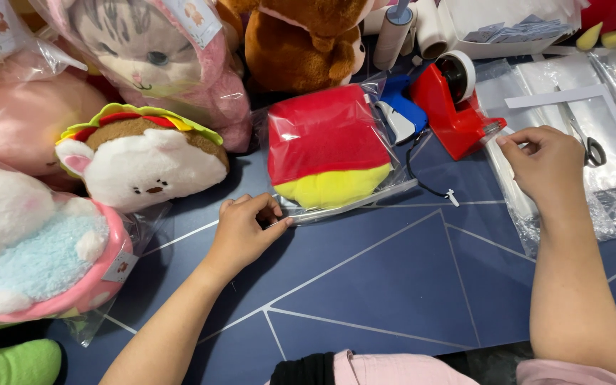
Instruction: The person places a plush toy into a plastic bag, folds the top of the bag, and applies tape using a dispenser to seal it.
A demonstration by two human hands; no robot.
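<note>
Left hand (242,229): grip pinched on the open edge of the clear bag (344,203), pinning it to the blue surface (393,285). Red-and-yellow plush (326,146) lies bagged just beyond. Right hand (547,164): grip closed on tape at the red dispenser (454,114), drawing a strip.

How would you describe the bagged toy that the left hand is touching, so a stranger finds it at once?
Start at the dark blue table and look to its middle, just left of the red tape dispenser. There lies a red and yellow plush toy sealed in a clear plastic bag, with the left hand pinching the bag's lower edge. Unlike the furry animal toys around it, it is smooth and shows no face.
</note>
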